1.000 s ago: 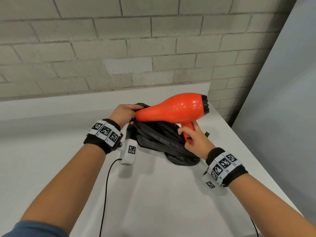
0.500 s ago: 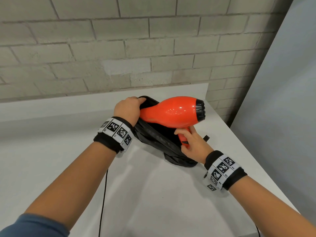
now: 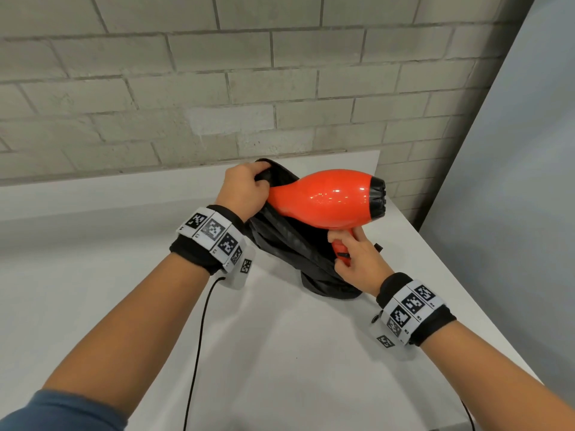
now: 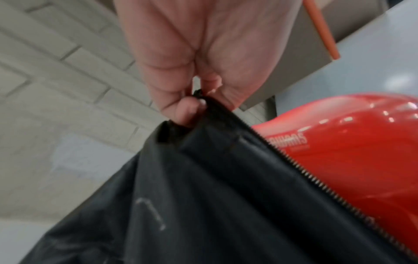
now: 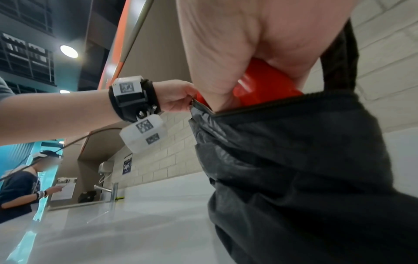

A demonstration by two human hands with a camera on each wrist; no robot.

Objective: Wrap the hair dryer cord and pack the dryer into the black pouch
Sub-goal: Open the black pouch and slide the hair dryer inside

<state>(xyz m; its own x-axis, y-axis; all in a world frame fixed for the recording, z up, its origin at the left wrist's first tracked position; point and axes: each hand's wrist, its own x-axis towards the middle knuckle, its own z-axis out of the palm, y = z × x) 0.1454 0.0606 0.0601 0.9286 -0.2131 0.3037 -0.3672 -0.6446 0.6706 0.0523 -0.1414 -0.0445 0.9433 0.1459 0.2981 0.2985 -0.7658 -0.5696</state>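
Note:
The glossy red hair dryer point(image 3: 326, 197) lies across the mouth of the black pouch point(image 3: 292, 244), narrow end to the left, black end cap to the right. My right hand point(image 3: 351, 253) grips its red handle, which points down into the pouch. My left hand point(image 3: 245, 188) pinches the pouch's top edge and holds it up, stretching the zipper open. In the left wrist view the fingers point(image 4: 187, 110) pinch the black fabric point(image 4: 203, 196) beside the zipper, with the dryer body point(image 4: 350, 157) behind. In the right wrist view the handle point(image 5: 267, 84) sits inside the zipper opening. The cord is not visible.
The pouch rests on a white table point(image 3: 280, 353) against a brick wall point(image 3: 217, 88); the table's right edge is close to my right wrist. A grey panel point(image 3: 513, 181) stands at right. Another person point(image 5: 20, 185) and a tap point(image 5: 113, 191) are far off to the left.
The left hand lifted the pouch edge higher, opening the mouth wider. The dryer tilted, nose up toward the pouch top, and its handle sank deeper into the pouch.

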